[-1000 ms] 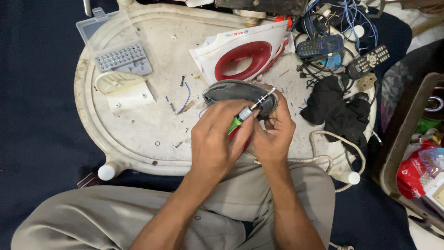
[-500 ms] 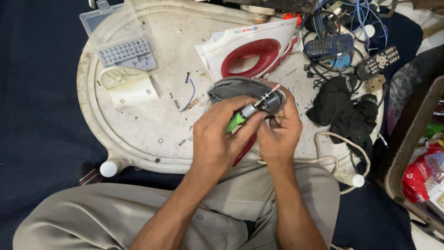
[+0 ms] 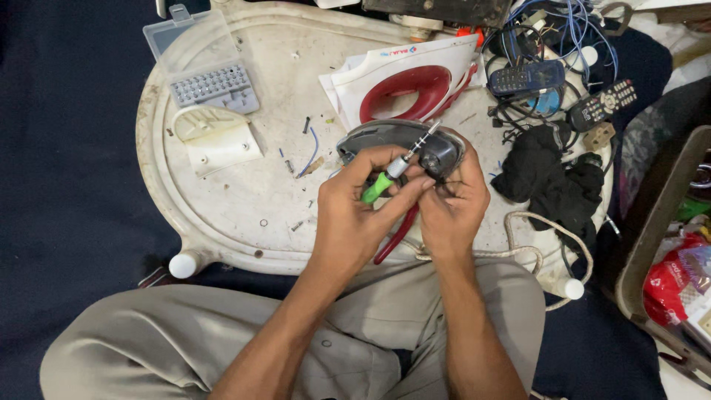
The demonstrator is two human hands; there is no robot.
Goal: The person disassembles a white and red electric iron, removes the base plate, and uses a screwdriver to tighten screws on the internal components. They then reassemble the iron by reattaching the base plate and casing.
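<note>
The left hand (image 3: 352,222) grips a green-handled screwdriver (image 3: 396,169), its tip angled into the grey iron base (image 3: 404,141) that the right hand (image 3: 448,207) clasps and steadies on the white counter (image 3: 222,222). Keeping the shaft in line with the screw and the base pinned firmly should stop slipping. Red-handled pliers (image 3: 396,235) lie beneath the hands; the red-and-white iron cover (image 3: 404,85) sits just beyond, a bit case (image 3: 211,83) farther left.

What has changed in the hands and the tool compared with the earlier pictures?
Very little. Both hands have stayed on the grey iron base. The left hand still holds the green-handled screwdriver, tip pointing up-right, and the right hand still steadies the base. The red-and-white iron cover and bit case lie as before.
</note>
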